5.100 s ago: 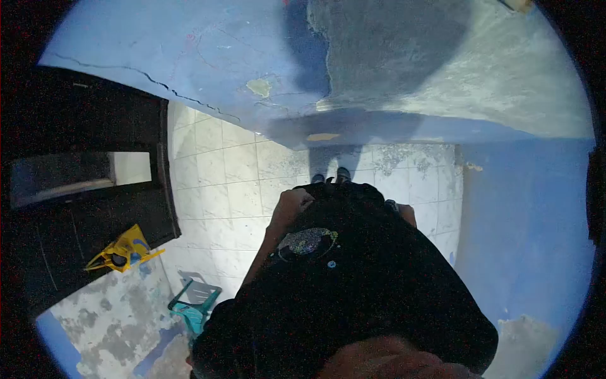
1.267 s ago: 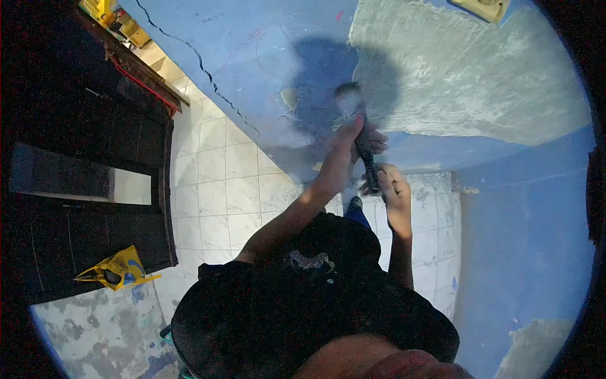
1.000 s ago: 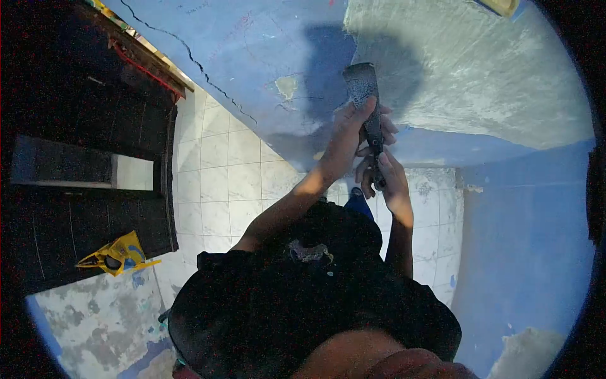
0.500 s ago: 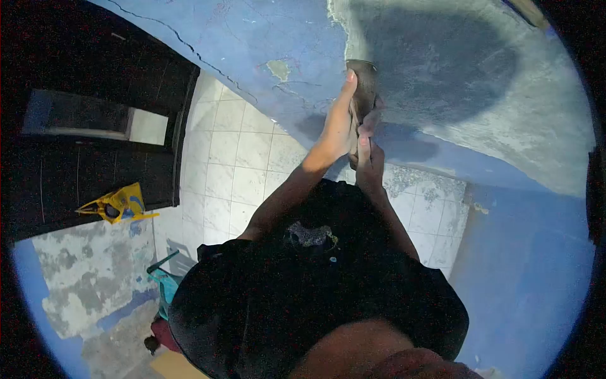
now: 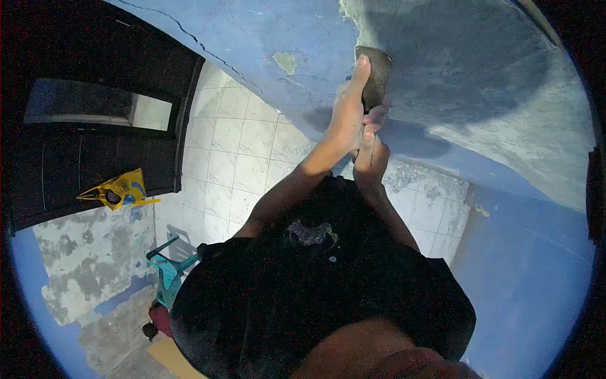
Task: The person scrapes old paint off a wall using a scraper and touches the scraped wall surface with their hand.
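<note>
Both my hands are on a dark scraper (image 5: pixel 377 79), its wide flat blade up against the wall. My left hand (image 5: pixel 349 117) is closed round its upper part, the thumb lying along the blade's left edge. Just below, my right hand (image 5: pixel 371 158) is wrapped round the handle, which is mostly hidden by the fingers. The blade's end lies at the ragged border between the blue paint (image 5: pixel 252 38) and the bare grey plaster (image 5: pixel 442 69). My head's shadow falls over the plaster to the right of the blade.
A dark door or cabinet (image 5: pixel 63 151) stands at the left, with a yellow bag (image 5: pixel 126 189) by its lower edge. A teal chair (image 5: pixel 169 275) is at the lower left. Pale floor tiles (image 5: pixel 237 136) lie below the wall, and a blue wall (image 5: pixel 524 271) rises at the right.
My hands were at my sides earliest on, then held the scraper in front of the wall. Since half a second ago, they and the scraper have moved slightly up and right.
</note>
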`<state>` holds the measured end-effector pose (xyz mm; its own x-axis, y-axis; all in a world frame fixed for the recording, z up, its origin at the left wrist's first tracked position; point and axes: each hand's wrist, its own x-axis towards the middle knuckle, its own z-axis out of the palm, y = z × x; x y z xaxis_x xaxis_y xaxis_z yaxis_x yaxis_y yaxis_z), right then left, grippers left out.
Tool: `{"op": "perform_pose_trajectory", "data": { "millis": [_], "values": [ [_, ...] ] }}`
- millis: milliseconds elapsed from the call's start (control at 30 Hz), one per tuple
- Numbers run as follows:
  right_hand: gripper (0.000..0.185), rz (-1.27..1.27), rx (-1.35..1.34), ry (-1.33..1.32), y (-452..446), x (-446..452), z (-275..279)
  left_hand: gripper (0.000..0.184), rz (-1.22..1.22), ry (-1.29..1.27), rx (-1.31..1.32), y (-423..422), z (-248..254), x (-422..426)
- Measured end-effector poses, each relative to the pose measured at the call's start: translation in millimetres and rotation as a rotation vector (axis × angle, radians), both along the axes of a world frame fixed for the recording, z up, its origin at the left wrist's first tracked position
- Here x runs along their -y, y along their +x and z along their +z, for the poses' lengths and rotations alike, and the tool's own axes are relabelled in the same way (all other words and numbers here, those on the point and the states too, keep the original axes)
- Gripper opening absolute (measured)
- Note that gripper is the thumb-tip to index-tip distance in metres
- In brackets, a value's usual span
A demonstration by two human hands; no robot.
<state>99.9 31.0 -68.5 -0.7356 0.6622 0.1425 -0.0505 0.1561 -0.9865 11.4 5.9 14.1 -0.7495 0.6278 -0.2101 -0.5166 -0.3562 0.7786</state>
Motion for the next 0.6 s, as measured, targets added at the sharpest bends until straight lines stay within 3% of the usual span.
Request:
{"op": "perform_pose_trajectory", "data": {
  "millis": [100,200,400,500,600],
  "values": [
    [0.048,-0.003,0.005,0.077,1,3,-14,0.061,0.002,-0.021,0.006,3,-11,1],
    [0.047,-0.007,-0.027,0.059,-1,3,-4,0.062,0.123,-0.081,-0.096,1,12,-5],
    [0.045,-0.041,-0.092,0.048,-1,9,-18,0.063,0.085,-0.140,-0.234,-3,-9,1],
    [0.046,-0.032,-0.094,0.064,-6,7,-2,0.062,0.024,-0.053,-0.037,-3,9,2],
    [0.046,-0.026,-0.027,0.063,1,9,-10,0.062,0.043,-0.042,-0.078,0,5,0]
  ]
}}
